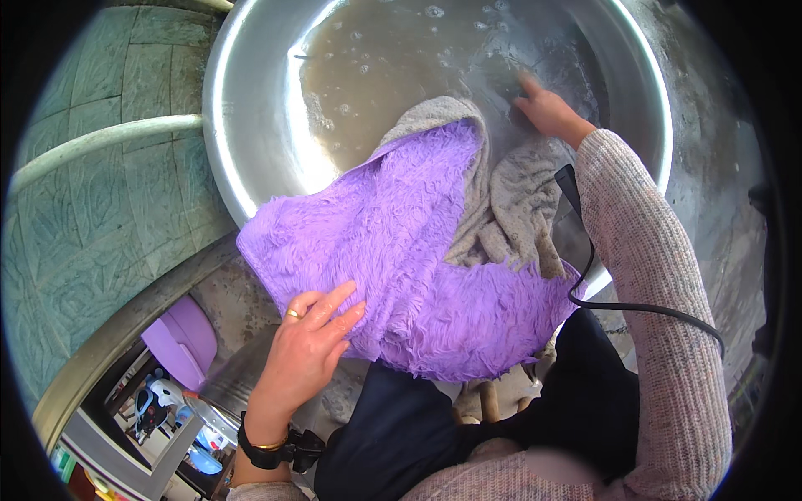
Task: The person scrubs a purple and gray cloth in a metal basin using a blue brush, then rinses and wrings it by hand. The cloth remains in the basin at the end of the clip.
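Note:
A wet purple shaggy cloth with a grey-beige backing hangs over the near rim of a large metal basin. Part of it lies in cloudy, bubbly water. My left hand, with a ring on one finger, rests on the left part of the purple pile, fingers spread, outside the basin. My right hand is over the water at the basin's right side, its fingers apart and partly blurred. Nothing shows in its grasp. Whether its fingertips touch the water I cannot tell.
A pale hose or pipe reaches the basin's left edge across green tiles. A purple plastic container and a metal vessel stand at lower left. A black cable crosses my right sleeve.

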Motion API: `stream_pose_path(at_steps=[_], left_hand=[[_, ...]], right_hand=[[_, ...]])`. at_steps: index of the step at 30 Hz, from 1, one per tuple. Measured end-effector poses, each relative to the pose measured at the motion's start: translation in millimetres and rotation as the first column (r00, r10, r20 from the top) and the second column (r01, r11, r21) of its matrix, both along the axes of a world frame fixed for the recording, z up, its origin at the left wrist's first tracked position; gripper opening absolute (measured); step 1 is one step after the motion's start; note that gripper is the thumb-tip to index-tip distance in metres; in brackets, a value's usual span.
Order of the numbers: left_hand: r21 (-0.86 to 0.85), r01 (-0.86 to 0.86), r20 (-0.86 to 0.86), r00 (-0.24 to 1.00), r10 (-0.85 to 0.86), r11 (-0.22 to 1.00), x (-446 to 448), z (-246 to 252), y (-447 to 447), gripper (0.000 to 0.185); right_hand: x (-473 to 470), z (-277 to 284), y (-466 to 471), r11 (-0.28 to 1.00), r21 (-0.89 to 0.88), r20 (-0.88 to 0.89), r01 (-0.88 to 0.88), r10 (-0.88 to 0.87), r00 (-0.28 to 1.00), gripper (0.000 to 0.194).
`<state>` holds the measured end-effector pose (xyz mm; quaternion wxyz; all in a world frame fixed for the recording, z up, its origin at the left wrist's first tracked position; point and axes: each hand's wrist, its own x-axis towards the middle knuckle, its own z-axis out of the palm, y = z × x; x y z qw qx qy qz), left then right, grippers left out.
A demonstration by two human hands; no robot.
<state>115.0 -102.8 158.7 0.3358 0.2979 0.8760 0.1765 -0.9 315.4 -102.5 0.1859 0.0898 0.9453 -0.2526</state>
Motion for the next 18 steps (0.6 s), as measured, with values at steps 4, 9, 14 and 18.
stream_pose_path(at_steps=[4,9,14,18], left_hand=[[0.1,0.03,0.028,0.999,-0.033,0.995,2,-6,-5,0.041],[0.153,-0.071,0.018,0.997,0.069,0.986,10,-16,-7,0.036],[0.173,-0.126,0.038,0.992,0.121,0.977,14,-22,-14,0.033],[0.27,-0.159,0.089,0.986,0.14,0.95,12,-32,-14,0.03]], right_hand=[[18,83,-74,0.898,-0.363,-0.241,-0.248,0.167,0.956,0.038],[68,178,-163,0.604,-0.443,-0.096,-0.663,0.703,0.705,0.043],[25,146,-114,0.806,0.021,0.167,-0.591,0.58,0.797,0.038],[27,154,-118,0.909,-0.003,0.156,-0.417,0.412,0.898,0.037]])
